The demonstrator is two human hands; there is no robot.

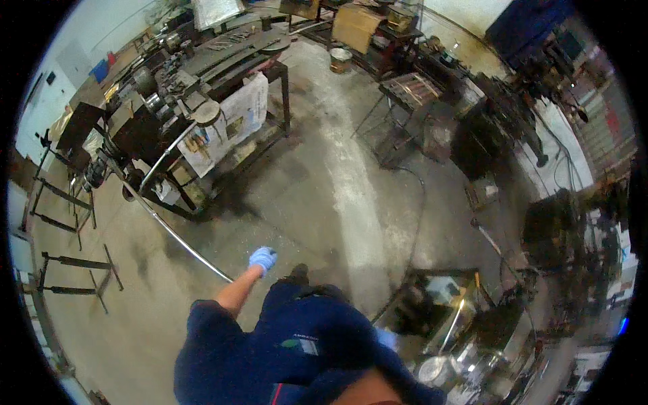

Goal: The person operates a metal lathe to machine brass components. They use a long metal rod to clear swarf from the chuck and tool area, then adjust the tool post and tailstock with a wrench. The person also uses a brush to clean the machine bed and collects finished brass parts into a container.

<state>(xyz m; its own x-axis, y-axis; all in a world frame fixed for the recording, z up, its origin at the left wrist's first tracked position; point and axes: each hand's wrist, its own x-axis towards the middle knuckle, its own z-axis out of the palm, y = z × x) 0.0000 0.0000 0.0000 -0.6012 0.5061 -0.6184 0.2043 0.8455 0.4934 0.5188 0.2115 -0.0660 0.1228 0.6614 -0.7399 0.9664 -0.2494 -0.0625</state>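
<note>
- Our left hand (262, 258), in a pale blue glove, hangs low at our side with the fingers curled in; it sits just beside the near end of a long curved metal rod (177, 237), but the view is too small for us to tell whether it truly grips the rod or only hangs next to it.
- Our right hand (386, 339) shows only as a sliver of blue glove behind our dark blue jacket, so we cannot tell whether it is open or closed.
- The rod runs from near our left hand up and away across the concrete floor (337, 202), bending toward the cluttered work surface (202, 88) with its machine parts and hanging printed sheets (236, 121).
- We judge that a rod this long is best guided low and slowly, with a firm wrap of the fingers near its end, since the far end will swing wide.
- We should mind the dark metal frames (74, 263) standing on the floor to our left and the black cable (420, 202) trailing across it to our right; either could snag the rod or our feet.
</note>
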